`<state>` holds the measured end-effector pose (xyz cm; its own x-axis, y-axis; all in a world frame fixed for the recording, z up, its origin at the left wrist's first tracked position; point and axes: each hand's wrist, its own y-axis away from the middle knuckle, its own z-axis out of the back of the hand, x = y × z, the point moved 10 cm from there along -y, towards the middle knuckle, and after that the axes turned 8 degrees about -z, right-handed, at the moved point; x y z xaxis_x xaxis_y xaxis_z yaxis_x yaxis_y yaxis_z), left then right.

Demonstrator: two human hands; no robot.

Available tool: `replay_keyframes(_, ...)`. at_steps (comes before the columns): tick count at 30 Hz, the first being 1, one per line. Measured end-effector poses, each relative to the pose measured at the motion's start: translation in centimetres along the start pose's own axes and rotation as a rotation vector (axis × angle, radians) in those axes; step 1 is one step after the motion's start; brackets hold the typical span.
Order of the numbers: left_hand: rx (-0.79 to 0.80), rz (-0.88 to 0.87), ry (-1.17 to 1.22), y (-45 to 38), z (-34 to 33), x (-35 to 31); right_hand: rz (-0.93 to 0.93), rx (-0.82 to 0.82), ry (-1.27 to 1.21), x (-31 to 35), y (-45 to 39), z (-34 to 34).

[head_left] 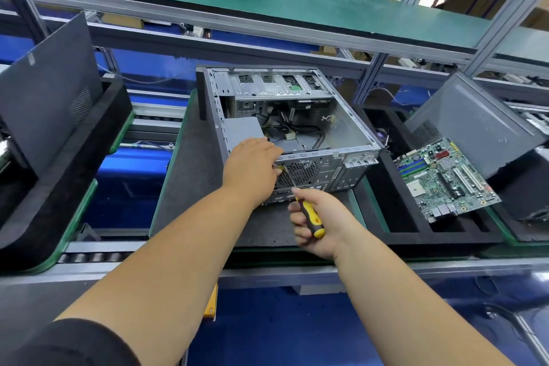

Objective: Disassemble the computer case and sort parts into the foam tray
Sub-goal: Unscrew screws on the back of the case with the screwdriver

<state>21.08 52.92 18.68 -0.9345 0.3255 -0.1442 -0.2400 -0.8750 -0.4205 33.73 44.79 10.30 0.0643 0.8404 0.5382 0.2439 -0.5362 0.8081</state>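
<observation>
Right hand (319,224), lower centre: fingers wrapped round a yellow-and-black screwdriver (310,218), shaft aimed at the rear fan grille. Left hand (252,168) lies over the computer case (285,128) rear edge, fingers hidden; grip cannot be told. Case sits mid-frame on a dark mat, side open: stamped grey sheet metal, perforated, loose cables inside. Likely stiff, heavy, sharp-edged; hold by the frame rails. Motherboard (444,178) rests in the black foam tray (395,211), right; fragile, edges only.

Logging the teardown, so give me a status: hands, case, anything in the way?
Right hand grips screwdriver, tip at rear panel. Left hand on open computer case. Motherboard out, on foam tray. Loose cables inside.
</observation>
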Motion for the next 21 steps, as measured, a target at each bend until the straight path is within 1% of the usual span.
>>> replay_keyframes(2,-0.001,-0.001,-0.001,0.0,0.0,0.0,-0.039,0.132,-0.1,-0.4,0.1,-0.8)
replay_keyframes(4,0.0,-0.001,-0.002,0.0,0.0,0.0,-0.011,0.186,-0.131,-0.2,0.3,-1.1)
replay_keyframes(7,0.001,-0.003,-0.002,0.0,0.0,0.0,0.016,0.199,-0.138,0.1,0.4,-1.2)
replay_keyframes(11,0.01,0.0,-0.004,0.0,-0.1,0.0,0.037,0.155,-0.114,0.0,0.3,-0.7)
replay_keyframes(14,0.013,0.009,0.006,0.0,-0.3,0.1,0.07,0.058,-0.086,-0.2,0.0,0.2)
replay_keyframes(17,0.004,0.012,0.007,0.0,-0.3,0.2,0.14,-0.077,0.01,0.2,-0.2,1.2)
replay_keyframes(19,0.006,0.009,0.006,0.0,-0.3,0.2,0.218,-0.185,0.132,1.1,0.1,1.8)
replay_keyframes(21,0.004,0.01,0.006,0.0,-0.3,0.2,0.36,-0.323,0.35,2.7,1.1,2.2)
